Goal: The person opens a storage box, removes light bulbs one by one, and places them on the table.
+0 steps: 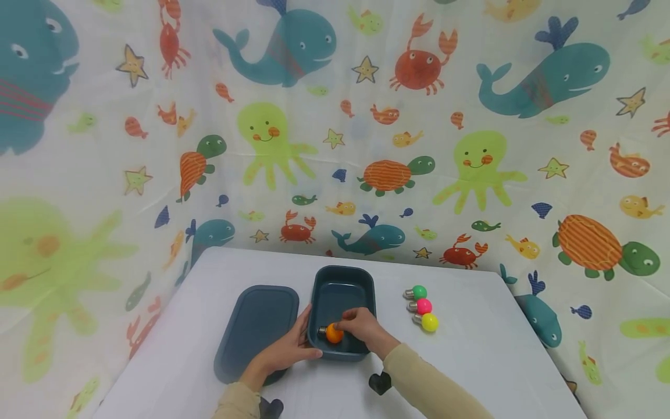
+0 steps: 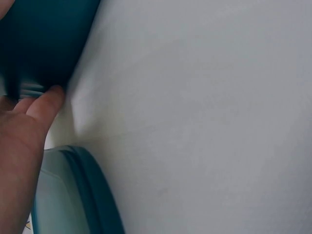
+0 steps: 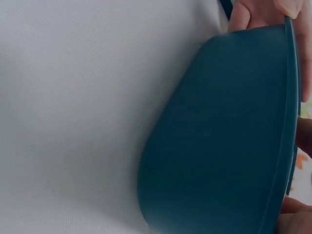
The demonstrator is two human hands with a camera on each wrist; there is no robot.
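A dark blue rectangular container (image 1: 342, 273) stands on the white table, its opening up. My left hand (image 1: 293, 343) holds its near left corner, fingers along the left side and thumb at the front; in the right wrist view the left thumb (image 3: 288, 7) lies on the rim. Inside the near end, my right hand (image 1: 366, 327) pinches an orange light bulb (image 1: 335, 333), whose metal screw base points left. From the right wrist, the container's outer wall (image 3: 219, 131) hides the bulb. The left wrist view shows the left fingers (image 2: 48, 105) low against the container (image 2: 44, 39).
Left of the container lies a matching dark blue lid (image 1: 256, 326), partly under the left forearm. To the right are a green bulb (image 1: 419, 292), a pink bulb (image 1: 424, 306) and a yellow bulb (image 1: 430, 322) in a row. A sea-animal patterned cloth (image 1: 335, 139) hangs behind the table.
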